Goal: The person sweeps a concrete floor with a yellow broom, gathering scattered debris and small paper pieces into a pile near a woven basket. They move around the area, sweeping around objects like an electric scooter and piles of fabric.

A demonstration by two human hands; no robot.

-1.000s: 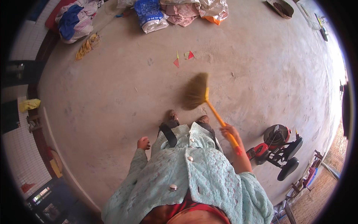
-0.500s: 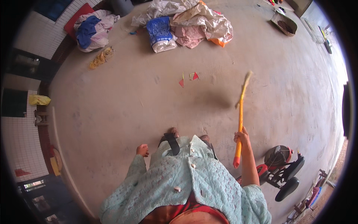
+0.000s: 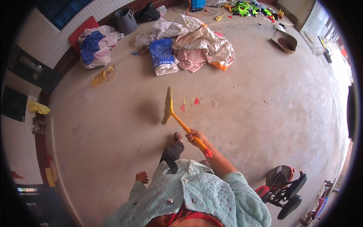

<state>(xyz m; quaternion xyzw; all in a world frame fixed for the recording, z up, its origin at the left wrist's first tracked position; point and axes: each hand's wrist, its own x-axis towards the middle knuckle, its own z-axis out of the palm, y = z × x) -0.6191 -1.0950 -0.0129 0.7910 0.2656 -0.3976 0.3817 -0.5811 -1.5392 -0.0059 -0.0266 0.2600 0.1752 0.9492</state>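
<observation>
Swung leftward since the earlier frame, a yellow-handled broom [image 3: 181,122] sits firmly wrapped in the right hand [image 3: 196,137]; the loosely curled left hand [image 3: 142,177] appears empty. Sweeping looks unfinished: red scraps [image 3: 196,101] lie just right of the broom's head. Beyond it, rightward, a scoop-shaped basket [image 3: 280,34] holds dark material [image 3: 284,43]; leftward, a grey bucket [image 3: 126,24] hides its contents.

The right grip [image 3: 196,137] is clenched, forearm [image 3: 220,162] angled forward; the left grip [image 3: 142,177] hangs loosely curled.

Below centre, my two hands [image 3: 194,137]; one broom [image 3: 179,120] and two red scraps [image 3: 196,101] mid-frame; one gray bucket [image 3: 126,22] upper left; one shallow basket [image 3: 276,37] upper right.
</observation>
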